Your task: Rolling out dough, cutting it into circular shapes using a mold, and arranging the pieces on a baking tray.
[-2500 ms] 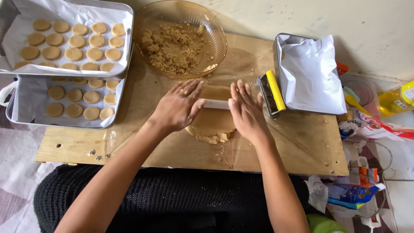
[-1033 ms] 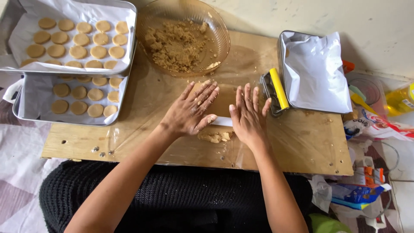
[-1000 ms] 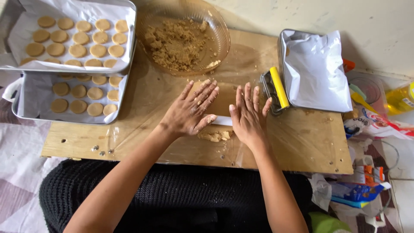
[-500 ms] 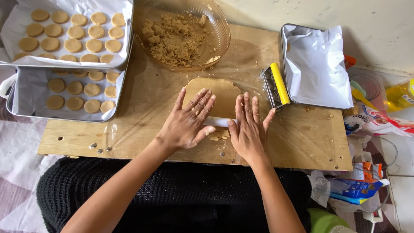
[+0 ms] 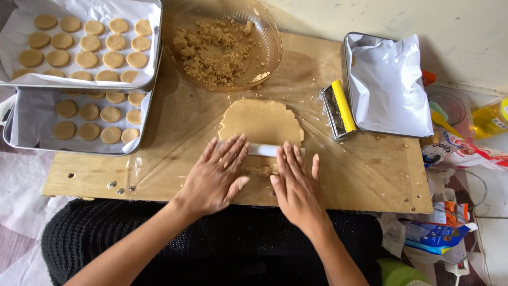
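Note:
A flattened sheet of tan dough [image 5: 262, 121] lies under clear plastic film on the wooden board [image 5: 370, 169]. Across its near edge sits a white rolling pin [image 5: 262, 150]. My left hand [image 5: 217, 176] rests flat on the pin's left part, fingers spread. My right hand [image 5: 296, 185] rests flat on its right part, fingers straight. Both palms press down on the pin; neither grips it. A small scrap of dough [image 5: 262, 169] shows between my hands.
A glass bowl [image 5: 270, 42] of crumbly dough stands at the back. Two lined trays [image 5: 151, 53] of round cookies are stacked at the left. A metal tray [image 5: 346, 58] lined with white paper and a yellow-edged cutter [image 5: 338, 108] sit at the right. Bags and bottles lie beyond the board's right edge.
Both hands and the rolling pin have moved toward me, from the far side of the dough to its near edge. The flattened sheet is now uncovered behind the pin.

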